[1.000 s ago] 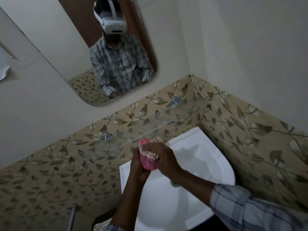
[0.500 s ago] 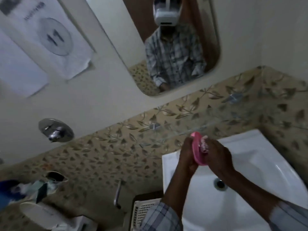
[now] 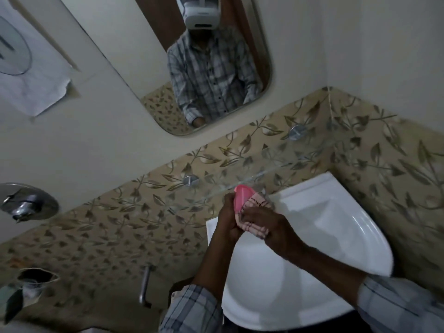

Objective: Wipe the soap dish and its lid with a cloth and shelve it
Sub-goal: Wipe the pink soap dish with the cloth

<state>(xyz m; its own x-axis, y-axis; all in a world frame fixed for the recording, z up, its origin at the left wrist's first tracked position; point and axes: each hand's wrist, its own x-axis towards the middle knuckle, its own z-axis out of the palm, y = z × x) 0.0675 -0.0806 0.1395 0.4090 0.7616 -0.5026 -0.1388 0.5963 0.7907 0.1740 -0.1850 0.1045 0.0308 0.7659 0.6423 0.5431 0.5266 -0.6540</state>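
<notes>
A pink soap dish piece (image 3: 241,195) stands on edge above the white corner sink (image 3: 336,227). My left hand (image 3: 228,221) grips it from the left side. My right hand (image 3: 266,224) presses a pink checked cloth (image 3: 254,212) against its right face, fingers closed on the cloth. Whether this piece is the dish or its lid I cannot tell; the other part is not in view. A glass shelf (image 3: 271,162) runs along the tiled wall just beyond my hands, held by round metal mounts (image 3: 297,132).
A mirror (image 3: 211,63) hangs above the shelf and reflects a person in a checked shirt. A chrome wall valve (image 3: 26,200) sits at the left, a metal handle (image 3: 145,288) below it, and a paper notice (image 3: 28,68) is taped to the upper left wall.
The view swung left, then back toward the right. The cloth now covers more of the pink piece's right face, and my hands stay together over the sink.
</notes>
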